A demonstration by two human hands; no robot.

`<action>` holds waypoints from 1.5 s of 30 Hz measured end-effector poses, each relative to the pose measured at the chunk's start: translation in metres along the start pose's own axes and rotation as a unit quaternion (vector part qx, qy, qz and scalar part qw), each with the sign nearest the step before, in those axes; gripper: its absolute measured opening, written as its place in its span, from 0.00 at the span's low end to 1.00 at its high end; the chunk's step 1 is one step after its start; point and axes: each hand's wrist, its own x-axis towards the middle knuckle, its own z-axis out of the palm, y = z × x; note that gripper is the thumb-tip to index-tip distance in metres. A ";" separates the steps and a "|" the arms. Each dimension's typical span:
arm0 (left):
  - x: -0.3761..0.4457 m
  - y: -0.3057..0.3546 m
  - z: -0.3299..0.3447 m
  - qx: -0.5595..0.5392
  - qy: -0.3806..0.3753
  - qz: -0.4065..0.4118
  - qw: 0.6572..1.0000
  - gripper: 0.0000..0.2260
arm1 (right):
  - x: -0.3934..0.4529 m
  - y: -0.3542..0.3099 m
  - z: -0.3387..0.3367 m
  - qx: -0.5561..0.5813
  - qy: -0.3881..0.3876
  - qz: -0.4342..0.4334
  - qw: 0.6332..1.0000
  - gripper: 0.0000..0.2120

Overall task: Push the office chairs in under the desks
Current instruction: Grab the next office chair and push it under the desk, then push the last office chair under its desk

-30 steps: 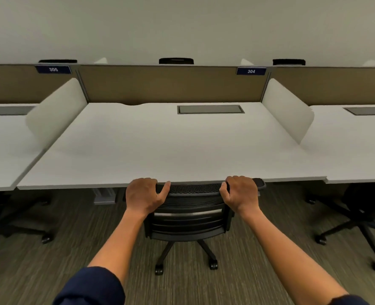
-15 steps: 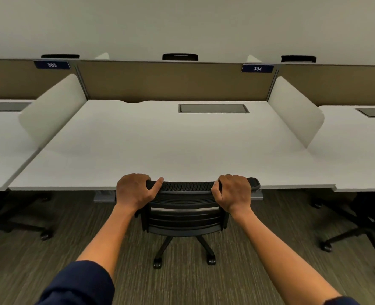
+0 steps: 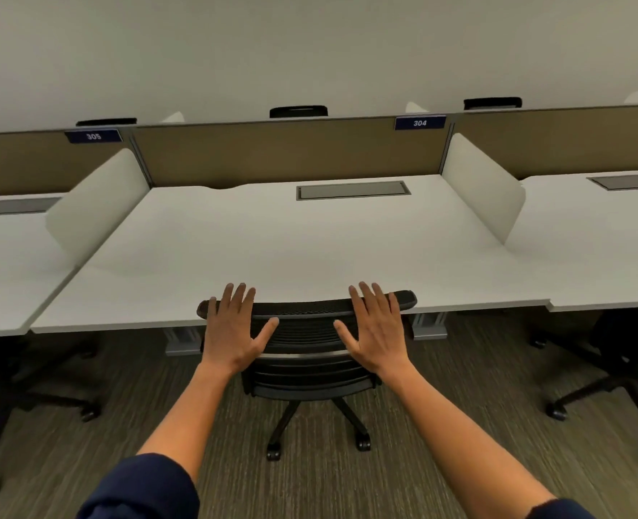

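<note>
A black mesh-backed office chair stands at the front edge of the white middle desk, its backrest top against the desk edge and its seat hidden beneath. My left hand is spread flat with fingers apart over the left end of the backrest top. My right hand is spread the same way over the right end. Neither hand grips the chair. The chair's wheeled base shows on the carpet below.
A second black chair sits under the right desk, and a third chair base shows under the left desk. White side dividers and a tan rear partition bound the middle desk. Striped carpet surrounds me.
Both hands have let go of the backrest top and opened flat with fingers spread. The view has tilted slightly and the chair sits a little closer to the desk edge.
</note>
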 end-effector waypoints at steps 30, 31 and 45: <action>-0.212 0.272 0.016 -0.050 -0.068 0.215 0.973 0.46 | -0.300 0.105 -0.154 -0.063 -0.060 0.166 0.982 0.38; -0.210 0.289 0.017 -0.050 -0.069 0.225 0.971 0.46 | -0.307 0.119 -0.160 -0.065 -0.052 0.177 0.981 0.38; -0.186 0.608 0.081 -0.060 -0.097 0.326 0.939 0.45 | -0.401 0.408 -0.248 -0.090 -0.029 0.276 0.956 0.38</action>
